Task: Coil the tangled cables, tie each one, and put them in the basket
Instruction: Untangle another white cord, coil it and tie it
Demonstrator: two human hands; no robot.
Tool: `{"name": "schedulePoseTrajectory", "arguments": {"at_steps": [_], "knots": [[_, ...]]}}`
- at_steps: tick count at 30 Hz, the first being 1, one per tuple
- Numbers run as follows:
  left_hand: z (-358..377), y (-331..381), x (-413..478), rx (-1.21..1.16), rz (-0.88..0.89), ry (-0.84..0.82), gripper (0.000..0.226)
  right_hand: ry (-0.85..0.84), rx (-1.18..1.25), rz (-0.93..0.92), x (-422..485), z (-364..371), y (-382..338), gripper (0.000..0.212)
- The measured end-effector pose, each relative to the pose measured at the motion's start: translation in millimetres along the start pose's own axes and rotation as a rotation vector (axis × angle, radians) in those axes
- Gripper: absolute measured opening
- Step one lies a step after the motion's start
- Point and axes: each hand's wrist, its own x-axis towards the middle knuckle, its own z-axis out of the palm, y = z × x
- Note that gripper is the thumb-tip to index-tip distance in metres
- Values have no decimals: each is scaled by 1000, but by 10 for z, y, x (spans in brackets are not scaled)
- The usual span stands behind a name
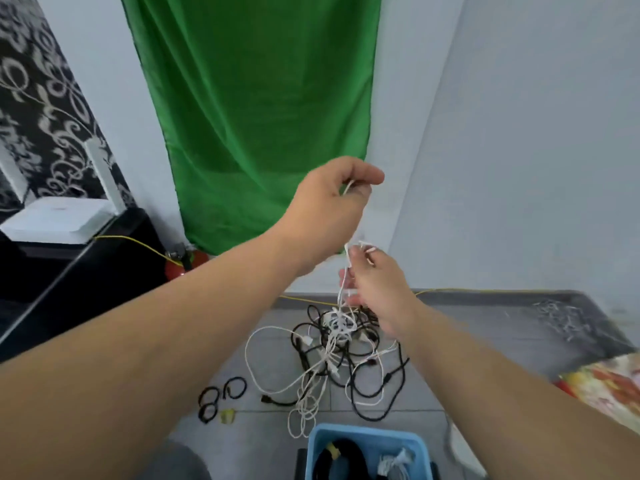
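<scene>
The white cable [341, 299] runs taut and nearly upright between both hands, its lower end lost in the tangle [346, 351] of black and white cables lying on the grey tiled floor [485, 327] just below the middle of the view. The left hand [329, 206], raised at about 12 o'clock from the tangle, pinches the cable's upper part between thumb and curled fingers. The right hand [377, 289], lower and just at 5 o'clock from the left, has its fingers [353, 254] curled round the same strand, with short white ends sticking out above them. At 6 o'clock from the tangle, at the bottom edge, stands the blue basket [367, 434], holding a black coil [343, 455] bound with a yellow tie and a pale bundle [394, 462]. At 8 o'clock from the tangle, a few small black coils [221, 398] lie on the floor beside a yellow scrap [228, 415]. A green cloth [259, 116] hangs on the wall at 12 o'clock. At 9 o'clock a white box [59, 218] sits on a black cabinet [86, 271], with a thin yellow wire [138, 242] leading from it towards a red object [176, 268]. Bright patterned fabric [609, 386] shows at 4 o'clock.
</scene>
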Motion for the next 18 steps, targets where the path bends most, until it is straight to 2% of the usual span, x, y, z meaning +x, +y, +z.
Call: {"name": "schedulePoseTrajectory", "arguments": {"at_steps": [3,6,8,10,12,14,15,18], "knots": [[-163,177,-112,-40,37,186,26,128,110,-268,-155,-96,-352,11],[-201,189,-338,-129,-67,237,31,125,56,-437,-324,-223,-498,35],[-127,97,-544,-162,-199,149,36,29,87,-380,-368,-275,-460,44],[-28,-30,-716,-205,-375,29,29,-72,267,-193,-399,-351,-429,43],[22,-128,-761,-144,-503,-75,40,-145,416,-54,-363,-411,-443,38],[62,-196,-688,59,-494,-185,53,-124,435,-17,-323,-466,-421,27],[69,-237,-640,99,-461,-188,53,-98,404,-11,-288,-465,-384,24],[78,-326,-520,63,-398,-113,49,-103,327,-24,-235,-422,-322,30]]}}
